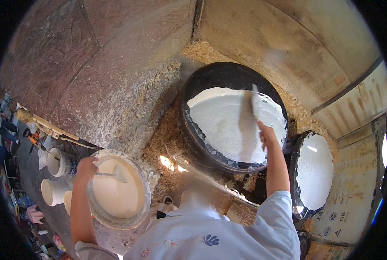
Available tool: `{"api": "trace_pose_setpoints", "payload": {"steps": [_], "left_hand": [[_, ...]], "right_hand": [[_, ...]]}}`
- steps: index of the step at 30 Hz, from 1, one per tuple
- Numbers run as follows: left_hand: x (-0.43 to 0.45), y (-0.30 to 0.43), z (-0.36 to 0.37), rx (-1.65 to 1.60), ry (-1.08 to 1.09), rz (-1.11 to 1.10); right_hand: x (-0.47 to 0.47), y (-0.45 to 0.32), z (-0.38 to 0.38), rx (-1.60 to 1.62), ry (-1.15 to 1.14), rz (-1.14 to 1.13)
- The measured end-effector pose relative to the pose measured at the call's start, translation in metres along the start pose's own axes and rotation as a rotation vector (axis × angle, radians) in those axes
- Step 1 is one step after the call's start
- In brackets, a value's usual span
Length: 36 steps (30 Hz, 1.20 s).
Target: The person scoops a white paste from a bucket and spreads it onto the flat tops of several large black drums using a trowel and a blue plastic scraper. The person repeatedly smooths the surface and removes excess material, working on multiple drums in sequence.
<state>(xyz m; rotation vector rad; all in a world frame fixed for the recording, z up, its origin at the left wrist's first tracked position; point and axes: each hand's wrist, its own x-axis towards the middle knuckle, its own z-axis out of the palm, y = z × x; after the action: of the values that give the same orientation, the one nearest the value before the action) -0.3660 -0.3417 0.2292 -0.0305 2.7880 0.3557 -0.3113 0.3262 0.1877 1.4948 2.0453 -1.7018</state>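
My right hand (pixel 267 136) is closed on the handle of a flat, pale scraper (pixel 255 99), blurred in the view, over a large round black pan (pixel 193 130). A thin white batter layer (pixel 219 123) covers much of the pan, with ragged edges at its rim. At the lower left, my left hand (pixel 88 167) grips the handle of a ladle (pixel 119 174). The ladle's head rests at the surface of cream-coloured liquid (pixel 115 198) in a wide, batter-crusted tub (pixel 145 198).
A second black pan (pixel 294 182) with a white sheet stands at the right. Bright fire glow (pixel 167 163) shows below the large pan. White buckets (pixel 58 191) stand left of the tub. Crusted walls (pixel 131 94) rise behind. Far left, a person (pixel 8 128) is partly visible.
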Motion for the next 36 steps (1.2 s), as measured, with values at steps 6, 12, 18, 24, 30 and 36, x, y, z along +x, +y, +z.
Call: {"api": "trace_pose_setpoints", "payload": {"steps": [6, 12, 18, 24, 30, 36], "left_hand": [[0.000, 0.011, 0.001, -0.119, 0.033, -0.002], [-0.010, 0.024, -0.008, -0.049, 0.004, -0.046], [-0.015, 0.002, 0.001, -0.025, -0.009, -0.065], [-0.017, -0.025, 0.013, -0.202, 0.025, -0.180], [-0.010, -0.002, 0.002, -0.057, 0.050, -0.074], [-0.013, 0.022, -0.005, -0.030, 0.129, -0.046]], "right_hand": [[-0.054, -0.002, 0.111, -0.559, -0.077, -0.792], [-0.051, -0.003, 0.112, -1.201, 0.179, -0.739], [0.028, -0.004, -0.008, -1.015, 0.561, -0.356], [0.041, 0.012, -0.054, -0.121, 0.385, -0.036], [0.021, -0.036, 0.048, -0.063, 0.004, -0.164], [-0.042, -0.028, 0.130, -0.847, 0.015, -0.929]]}}
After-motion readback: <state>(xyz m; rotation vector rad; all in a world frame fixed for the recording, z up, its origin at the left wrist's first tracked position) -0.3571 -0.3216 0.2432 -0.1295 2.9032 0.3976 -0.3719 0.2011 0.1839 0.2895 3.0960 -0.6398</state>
